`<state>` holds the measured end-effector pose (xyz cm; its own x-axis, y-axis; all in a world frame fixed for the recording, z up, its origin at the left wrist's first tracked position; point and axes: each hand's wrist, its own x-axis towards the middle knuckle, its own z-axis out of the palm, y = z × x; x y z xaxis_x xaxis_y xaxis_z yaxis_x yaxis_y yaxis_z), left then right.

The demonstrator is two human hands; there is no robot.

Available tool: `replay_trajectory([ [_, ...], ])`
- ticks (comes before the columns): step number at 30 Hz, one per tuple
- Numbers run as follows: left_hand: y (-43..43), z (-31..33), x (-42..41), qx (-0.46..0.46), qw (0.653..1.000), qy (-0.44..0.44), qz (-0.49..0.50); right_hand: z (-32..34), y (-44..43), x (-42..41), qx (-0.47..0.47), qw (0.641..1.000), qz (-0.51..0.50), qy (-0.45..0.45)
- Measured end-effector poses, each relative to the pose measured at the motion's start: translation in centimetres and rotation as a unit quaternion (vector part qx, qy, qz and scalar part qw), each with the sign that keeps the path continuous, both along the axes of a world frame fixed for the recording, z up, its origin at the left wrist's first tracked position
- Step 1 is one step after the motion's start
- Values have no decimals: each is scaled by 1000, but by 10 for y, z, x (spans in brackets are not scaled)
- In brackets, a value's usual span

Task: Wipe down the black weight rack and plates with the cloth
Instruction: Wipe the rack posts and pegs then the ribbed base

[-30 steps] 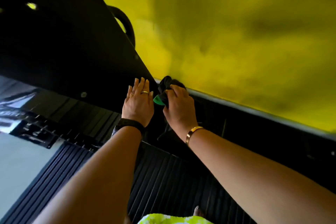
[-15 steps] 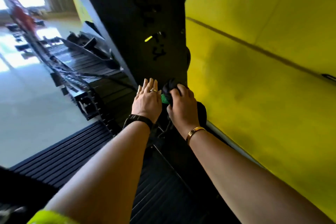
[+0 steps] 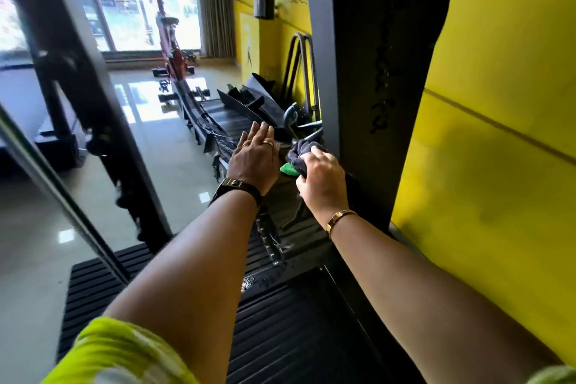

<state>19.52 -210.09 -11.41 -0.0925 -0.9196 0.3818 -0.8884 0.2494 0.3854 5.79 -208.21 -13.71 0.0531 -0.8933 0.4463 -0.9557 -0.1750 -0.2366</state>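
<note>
Hands farther out, cloth (image 3: 300, 155) in right hand (image 3: 321, 184).

Left hand (image 3: 254, 162): gold ring on one finger, second ring on a neighbouring finger; black watch with gold-toned case on wrist. Right hand (image 3: 322, 185): thin gold bangle at wrist. Forearms bare. Yellow-green and white patterned sleeves at lower left and lower right corners of frame.
</note>
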Motion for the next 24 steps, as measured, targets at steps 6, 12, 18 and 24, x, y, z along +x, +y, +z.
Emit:
replay_trajectory([
  [6,20,18,47,12,999,10,35,18,14,47,-20,999,31,2],
  [12,27,11,71,38,998,12,53,25,21,73,-24,998,59,-25],
  [18,22,6,68,49,998,7,47,21,18,77,-19,997,70,-35],
  [24,10,0,58,55,996,1,70,12,0,65,-29,996,75,-46],
])
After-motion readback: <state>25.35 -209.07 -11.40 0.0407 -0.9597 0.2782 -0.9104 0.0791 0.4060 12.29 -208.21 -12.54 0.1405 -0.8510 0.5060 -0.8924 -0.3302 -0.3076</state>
